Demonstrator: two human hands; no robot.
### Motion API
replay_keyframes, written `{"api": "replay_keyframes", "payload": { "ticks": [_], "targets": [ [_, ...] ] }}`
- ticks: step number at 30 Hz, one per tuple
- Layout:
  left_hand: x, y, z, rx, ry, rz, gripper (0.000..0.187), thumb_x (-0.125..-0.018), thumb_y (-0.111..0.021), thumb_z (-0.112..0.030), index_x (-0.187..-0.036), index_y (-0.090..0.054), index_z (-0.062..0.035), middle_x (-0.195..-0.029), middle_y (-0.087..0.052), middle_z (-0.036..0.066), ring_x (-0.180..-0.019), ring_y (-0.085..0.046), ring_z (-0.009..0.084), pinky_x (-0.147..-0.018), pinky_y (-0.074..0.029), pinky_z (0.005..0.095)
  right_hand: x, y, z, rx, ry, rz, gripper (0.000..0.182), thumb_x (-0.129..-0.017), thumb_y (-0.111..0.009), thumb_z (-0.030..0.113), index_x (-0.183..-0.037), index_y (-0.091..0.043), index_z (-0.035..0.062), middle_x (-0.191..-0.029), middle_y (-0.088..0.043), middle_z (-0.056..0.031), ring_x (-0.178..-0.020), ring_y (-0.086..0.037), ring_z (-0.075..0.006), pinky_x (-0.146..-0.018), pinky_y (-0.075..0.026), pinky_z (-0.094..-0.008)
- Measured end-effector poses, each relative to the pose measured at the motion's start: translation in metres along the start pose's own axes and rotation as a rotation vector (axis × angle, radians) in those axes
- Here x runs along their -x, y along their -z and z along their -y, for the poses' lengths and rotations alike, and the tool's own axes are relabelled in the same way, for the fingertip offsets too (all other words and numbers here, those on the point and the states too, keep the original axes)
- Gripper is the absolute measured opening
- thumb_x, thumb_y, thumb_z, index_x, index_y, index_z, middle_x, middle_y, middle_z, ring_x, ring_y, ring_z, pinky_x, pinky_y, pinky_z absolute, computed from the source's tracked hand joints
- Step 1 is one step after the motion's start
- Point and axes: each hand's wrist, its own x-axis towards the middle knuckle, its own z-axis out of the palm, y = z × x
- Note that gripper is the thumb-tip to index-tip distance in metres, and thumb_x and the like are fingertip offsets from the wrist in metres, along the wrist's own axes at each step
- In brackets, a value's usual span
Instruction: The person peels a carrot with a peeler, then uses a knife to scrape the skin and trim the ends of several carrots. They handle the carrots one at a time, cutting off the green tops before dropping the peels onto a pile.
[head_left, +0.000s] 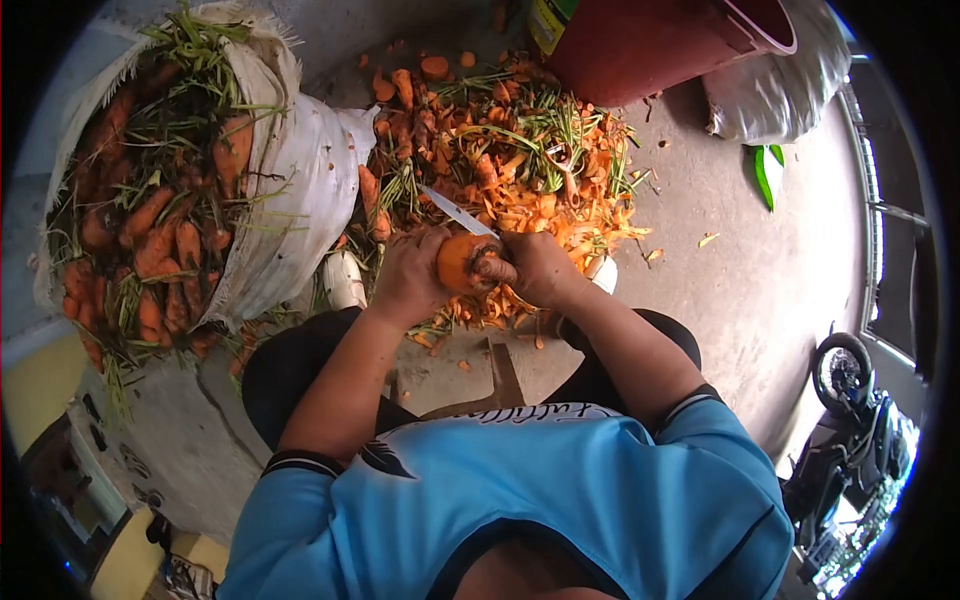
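Observation:
A thick orange carrot (462, 262) with a dark patch at its top end is held between both hands over a heap of peelings. My left hand (411, 272) is closed around the carrot's left side. In my right hand (543, 268) is a knife (458, 212), its blade pointing up and left beyond the carrot; the handle is hidden in the grip. The right thumb rests against the carrot's dark end. Below and beyond the hands lies the pile of carrot peelings and green tops (540, 205), with several carrot pieces among them.
A white woven sack (300, 190) full of carrots (160, 235) with leafy tops lies open at the left. A dark red bucket (650, 50) stands at the back, beside a pale sack (775, 85). A green leaf (764, 178) lies on the concrete floor. At far right is a motorcycle (850, 450).

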Motion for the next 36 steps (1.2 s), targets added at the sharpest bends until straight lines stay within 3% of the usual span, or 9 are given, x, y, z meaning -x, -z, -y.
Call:
{"api": "replay_keyframes", "payload": {
  "ticks": [2,11,14,17,19,22,25,31,36],
  "targets": [
    [0.002,-0.001,0.002,-0.015,0.020,0.046,0.059,-0.051,-0.077,-0.027,-0.098,-0.048,-0.0046,-0.078,-0.059,0.013,-0.075,-0.057,0.0311,-0.069,-0.041,0.0401,0.000,-0.001,0.000,0.020,0.015,0.008,0.067,-0.067,-0.051,0.065,-0.080,-0.058,-0.0008,-0.069,-0.058,-0.0191,-0.071,-0.058,-0.0348,-0.062,-0.045,-0.0405],
    [0.002,0.006,0.004,0.529,0.321,0.441,0.047,-0.046,-0.077,-0.017,-0.087,-0.058,-0.0039,-0.083,-0.061,0.012,-0.078,-0.059,0.0290,-0.069,-0.047,0.0330,0.002,0.003,-0.001,0.026,0.140,0.062,0.058,-0.075,-0.048,0.059,-0.078,-0.060,0.0020,-0.063,-0.057,-0.0172,-0.067,-0.058,-0.0339,-0.060,-0.045,-0.0408],
    [0.007,-0.003,0.013,0.548,0.266,0.458,0.052,-0.046,-0.078,-0.021,-0.090,-0.057,-0.0038,-0.082,-0.061,0.014,-0.077,-0.060,0.0276,-0.069,-0.047,0.0325,0.003,0.004,0.001,-0.004,0.142,0.086,0.055,-0.077,-0.047,0.056,-0.078,-0.061,0.0034,-0.064,-0.058,-0.0162,-0.067,-0.058,-0.0329,-0.061,-0.044,-0.0398],
    [0.005,0.001,-0.001,0.348,0.382,0.400,0.045,-0.054,-0.073,-0.015,-0.094,-0.056,-0.0042,-0.081,-0.061,0.008,-0.073,-0.059,0.0191,-0.071,-0.045,0.0303,0.003,0.002,0.004,-0.128,0.058,0.062,0.054,-0.078,-0.045,0.056,-0.079,-0.062,0.0050,-0.065,-0.059,-0.0148,-0.068,-0.058,-0.0321,-0.062,-0.044,-0.0391],
    [0.001,-0.001,-0.011,0.156,0.366,0.257,0.043,-0.055,-0.073,-0.017,-0.092,-0.055,-0.0047,-0.077,-0.061,0.009,-0.071,-0.060,0.0249,-0.070,-0.046,0.0330,0.002,0.002,0.006,-0.183,-0.034,0.072,0.052,-0.079,-0.045,0.055,-0.080,-0.063,0.0062,-0.066,-0.059,-0.0141,-0.068,-0.059,-0.0316,-0.063,-0.044,-0.0389],
    [0.002,-0.005,-0.010,-0.066,0.353,0.155,0.042,-0.056,-0.072,-0.022,-0.090,-0.054,-0.0055,-0.072,-0.061,0.011,-0.069,-0.059,0.0315,-0.067,-0.046,0.0364,0.000,0.003,0.012,0.014,-0.180,0.075,0.054,-0.078,-0.045,0.056,-0.078,-0.063,0.0051,-0.065,-0.059,-0.0138,-0.070,-0.059,-0.0312,-0.064,-0.045,-0.0390],
    [-0.001,-0.004,-0.007,-0.141,0.324,0.142,0.044,-0.057,-0.072,-0.024,-0.092,-0.053,-0.0055,-0.071,-0.060,0.013,-0.068,-0.059,0.0328,-0.063,-0.046,0.0383,-0.009,-0.002,0.001,0.069,-0.187,0.078,0.057,-0.076,-0.047,0.058,-0.077,-0.061,0.0034,-0.069,-0.060,-0.0149,-0.072,-0.059,-0.0322,-0.065,-0.045,-0.0399],
    [-0.005,0.003,-0.009,-0.116,0.311,0.211,0.051,-0.054,-0.074,-0.027,-0.095,-0.052,-0.0052,-0.073,-0.060,0.015,-0.070,-0.059,0.0331,-0.061,-0.046,0.0401,-0.004,0.013,0.002,0.223,0.073,0.059,0.063,-0.067,-0.051,0.063,-0.083,-0.055,0.0027,-0.073,-0.059,-0.0164,-0.073,-0.057,-0.0347,-0.063,-0.045,-0.0417],
    [-0.004,0.009,-0.010,-0.153,0.355,0.312,0.055,-0.051,-0.076,-0.032,-0.094,-0.053,-0.0056,-0.073,-0.061,0.015,-0.071,-0.059,0.0331,-0.062,-0.047,0.0393,-0.003,-0.002,-0.003,0.272,0.034,0.061,0.063,-0.066,-0.051,0.064,-0.084,-0.055,0.0034,-0.072,-0.059,-0.0160,-0.074,-0.057,-0.0352,-0.063,-0.045,-0.0419]
  ]
}}
